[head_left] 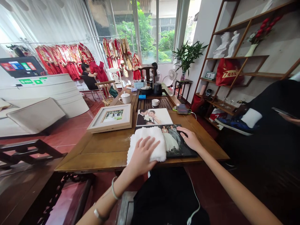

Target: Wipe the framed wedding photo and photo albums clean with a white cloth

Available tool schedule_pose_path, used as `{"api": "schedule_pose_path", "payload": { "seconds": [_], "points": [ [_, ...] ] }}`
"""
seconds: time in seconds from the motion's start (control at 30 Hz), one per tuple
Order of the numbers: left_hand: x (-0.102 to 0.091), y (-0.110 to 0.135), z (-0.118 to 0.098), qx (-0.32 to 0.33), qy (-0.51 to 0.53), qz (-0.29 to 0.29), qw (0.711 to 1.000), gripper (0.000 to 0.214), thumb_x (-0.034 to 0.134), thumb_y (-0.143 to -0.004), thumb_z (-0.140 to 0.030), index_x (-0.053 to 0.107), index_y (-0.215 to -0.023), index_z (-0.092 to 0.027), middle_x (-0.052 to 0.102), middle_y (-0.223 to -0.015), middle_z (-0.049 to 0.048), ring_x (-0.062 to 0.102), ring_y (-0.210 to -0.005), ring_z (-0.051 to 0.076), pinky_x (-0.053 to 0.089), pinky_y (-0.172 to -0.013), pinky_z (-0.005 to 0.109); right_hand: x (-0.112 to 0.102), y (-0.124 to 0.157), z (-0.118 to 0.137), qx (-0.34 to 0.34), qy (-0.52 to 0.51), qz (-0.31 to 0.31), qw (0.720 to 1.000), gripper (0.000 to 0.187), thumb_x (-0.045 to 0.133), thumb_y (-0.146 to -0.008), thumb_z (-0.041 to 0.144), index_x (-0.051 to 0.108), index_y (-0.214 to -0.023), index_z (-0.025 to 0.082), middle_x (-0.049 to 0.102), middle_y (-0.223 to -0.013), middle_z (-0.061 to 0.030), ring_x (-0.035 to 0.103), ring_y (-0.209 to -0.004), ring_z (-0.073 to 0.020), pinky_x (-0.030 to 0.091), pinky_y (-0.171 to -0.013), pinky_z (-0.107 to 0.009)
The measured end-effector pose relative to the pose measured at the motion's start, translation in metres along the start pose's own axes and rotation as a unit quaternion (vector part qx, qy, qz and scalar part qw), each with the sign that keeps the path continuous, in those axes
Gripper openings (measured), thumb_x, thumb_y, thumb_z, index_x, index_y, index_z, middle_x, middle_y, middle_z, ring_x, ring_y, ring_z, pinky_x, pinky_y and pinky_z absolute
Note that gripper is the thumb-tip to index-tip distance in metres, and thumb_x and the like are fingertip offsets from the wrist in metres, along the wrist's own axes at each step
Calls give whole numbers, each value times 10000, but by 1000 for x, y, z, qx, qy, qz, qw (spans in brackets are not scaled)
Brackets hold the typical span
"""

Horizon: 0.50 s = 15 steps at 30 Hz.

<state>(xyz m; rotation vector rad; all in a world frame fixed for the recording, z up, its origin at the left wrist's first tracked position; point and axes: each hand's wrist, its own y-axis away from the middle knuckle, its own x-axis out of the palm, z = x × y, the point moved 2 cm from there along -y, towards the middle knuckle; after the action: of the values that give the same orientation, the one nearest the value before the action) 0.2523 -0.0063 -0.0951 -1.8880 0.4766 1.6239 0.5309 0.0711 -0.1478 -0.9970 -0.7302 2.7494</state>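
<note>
While the person sat at the near end of the long brown wooden table [103,151], their left hand [142,154] lay flat on a folded white terry towel [146,135] just below the middle of the frame, fingers spread, closing on nothing and only pressing down. The towel covered the left part of a dark glossy wedding-photo panel [179,149], which lay flat along the table's near edge. The right hand [191,139] rested on the panel's upper right area, fingers loosely spread, pinning it rather than gripping it. From where I stood the towel looked thick, soft and light, the sort that would bunch under the palm, best taken by a handful of its folded edge. The panel seemed thin, stiff and slick, easy to smudge or scratch, so I judged its bare right-hand edges the safest hold. It showed a couple in a white gown and a grey suit against a black ground. Beyond it lay a paler unframed wedding print [154,117], and to its left a pale wood-framed photograph [112,118]. A white lidded teapot [125,97] stood further up the table.
</note>
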Motion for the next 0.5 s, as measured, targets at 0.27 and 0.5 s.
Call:
{"api": "schedule_pose_path", "payload": {
  "seconds": [0.27,0.5],
  "points": [
    [1,-4,-11,4,19,11,1000,785,639,-755,-396,316,-1463,-297,330,-1528,43,239,-1417,304,164,-1148,518,-1,1,0,5,-17,-2,1000,341,463,-840,197,707,-1074,244,674,-1217,-53,573,-1212,-229,382,-1101,-465],
    [6,-54,9,-13,-4,13,1000,709,622,-806,-446,351,-1440,-277,356,-1513,73,263,-1406,314,209,-1130,535,-1,1,1,6,-21,5,1000,333,463,-850,209,705,-1077,241,668,-1229,-54,562,-1226,-228,374,-1109,-455]
  ]
}}
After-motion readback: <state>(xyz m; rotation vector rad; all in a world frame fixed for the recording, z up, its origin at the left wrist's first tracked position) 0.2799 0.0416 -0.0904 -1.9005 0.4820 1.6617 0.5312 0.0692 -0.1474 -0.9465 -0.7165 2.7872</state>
